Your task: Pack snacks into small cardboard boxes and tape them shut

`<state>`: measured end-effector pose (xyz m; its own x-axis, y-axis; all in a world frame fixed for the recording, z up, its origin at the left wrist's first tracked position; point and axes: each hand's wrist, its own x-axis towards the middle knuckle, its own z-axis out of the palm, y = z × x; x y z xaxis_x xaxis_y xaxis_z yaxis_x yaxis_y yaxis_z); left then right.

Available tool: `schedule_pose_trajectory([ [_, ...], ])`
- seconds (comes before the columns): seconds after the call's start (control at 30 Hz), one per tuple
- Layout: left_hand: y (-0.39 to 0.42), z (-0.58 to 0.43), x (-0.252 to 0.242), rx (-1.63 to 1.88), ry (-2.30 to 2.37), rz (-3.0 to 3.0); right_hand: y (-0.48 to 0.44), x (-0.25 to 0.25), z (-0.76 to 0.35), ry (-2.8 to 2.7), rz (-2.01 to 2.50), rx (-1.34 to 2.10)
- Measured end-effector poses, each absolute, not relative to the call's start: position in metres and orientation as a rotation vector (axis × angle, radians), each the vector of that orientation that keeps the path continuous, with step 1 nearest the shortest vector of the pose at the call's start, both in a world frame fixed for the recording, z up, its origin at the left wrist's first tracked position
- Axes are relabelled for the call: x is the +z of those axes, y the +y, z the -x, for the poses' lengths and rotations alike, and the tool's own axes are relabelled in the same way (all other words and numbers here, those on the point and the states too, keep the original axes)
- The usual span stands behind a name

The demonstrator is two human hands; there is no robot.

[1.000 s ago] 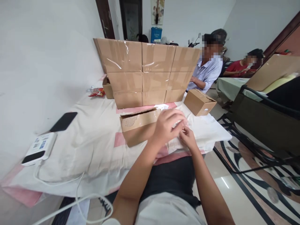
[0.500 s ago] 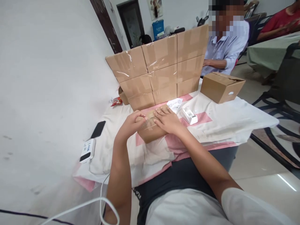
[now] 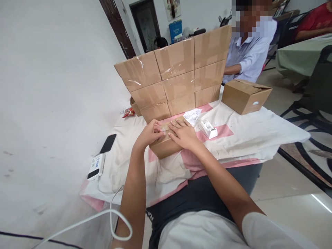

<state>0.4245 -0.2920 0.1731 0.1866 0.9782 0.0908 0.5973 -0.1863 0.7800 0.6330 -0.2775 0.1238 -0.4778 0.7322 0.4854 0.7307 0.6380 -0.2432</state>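
A small brown cardboard box (image 3: 167, 150) lies on the cloth in front of me, its top largely covered by my hands. My right hand (image 3: 183, 134) rests flat on the box top with its fingers stretched out. At the box's left side, my left hand (image 3: 152, 133) has thumb and fingertips pinched together on what looks like a bit of clear tape (image 3: 163, 130), close to the right thumb. Dark print shows on the box under the left fingertips. To the right stands a white tape dispenser (image 3: 208, 129). A paper sheet with drawn marks (image 3: 192, 116) lies behind it.
A wall of stacked, taped boxes (image 3: 178, 79) stands behind my hands. Another carton (image 3: 245, 97) sits at the right. A phone (image 3: 108, 143) and a white device with a cable (image 3: 96, 166) lie at left. A person in a light shirt (image 3: 250, 52) sits beyond the table.
My left hand has shifted slightly, its fingers curling closer together over the box's left part. My right hand stays flat on the box. The camera view has moved a little.
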Motion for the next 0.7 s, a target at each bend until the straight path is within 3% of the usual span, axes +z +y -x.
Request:
schedule_pose_trajectory([
  [0.33, -0.275, -0.417, 0.180, 0.396, 1.997, -2.133, -0.275, 0.118, -0.632, -2.275, 1.109, -0.050],
  [0.53, -0.246, -0.407, 0.168, 0.453, 1.580, -2.030, -0.277, 0.122, -0.633, -2.281, 1.126, -0.027],
  [0.7, -0.234, -0.409, 0.155, 0.586, 1.598, -1.992, -0.275, 0.123, -0.631, -2.290, 1.113, -0.022],
])
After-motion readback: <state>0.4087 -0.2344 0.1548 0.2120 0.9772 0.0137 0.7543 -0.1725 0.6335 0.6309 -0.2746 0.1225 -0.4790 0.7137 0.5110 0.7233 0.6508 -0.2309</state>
